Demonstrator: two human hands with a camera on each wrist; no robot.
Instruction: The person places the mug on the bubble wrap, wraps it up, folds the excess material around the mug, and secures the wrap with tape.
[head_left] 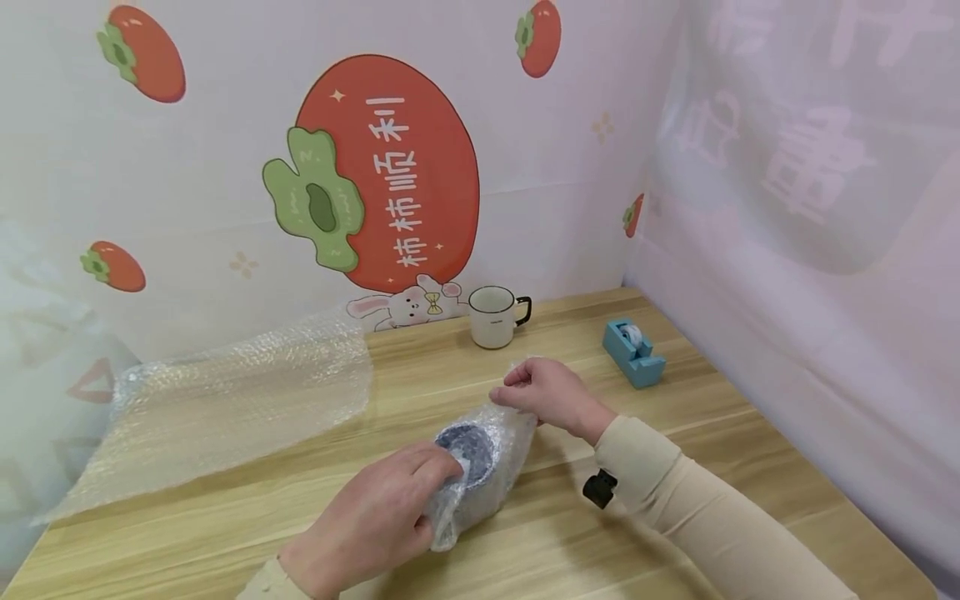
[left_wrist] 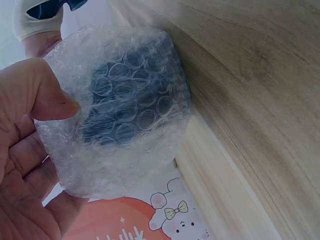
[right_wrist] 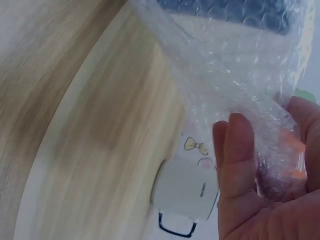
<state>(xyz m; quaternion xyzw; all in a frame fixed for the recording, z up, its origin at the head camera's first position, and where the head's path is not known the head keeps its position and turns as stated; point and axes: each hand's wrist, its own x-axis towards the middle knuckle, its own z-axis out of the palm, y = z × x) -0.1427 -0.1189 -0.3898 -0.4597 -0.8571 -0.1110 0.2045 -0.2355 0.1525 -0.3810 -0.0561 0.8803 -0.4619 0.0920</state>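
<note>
A bundle of clear bubble wrap (head_left: 501,467) is held between both hands over the table. Inside it shows a dark blue thing (head_left: 467,450) with a round outline at one end; the layers of wrap blur what kind it is. My left hand (head_left: 382,508) grips the near end of the bundle, and in the left wrist view the thumb (left_wrist: 55,100) presses on the wrap. At the far end, my right hand (head_left: 551,396) pinches the gathered loose wrap, its fingers (right_wrist: 240,145) curled round it in the right wrist view.
Behind the hands a white mug (head_left: 492,318) with a black handle stands near the wall. A blue tape dispenser (head_left: 633,353) with a tape roll sits at the right. Another bubble wrap sheet (head_left: 247,408) lies at the left, reaching the printed wall. The wooden table (head_left: 720,433) ends at the right wall.
</note>
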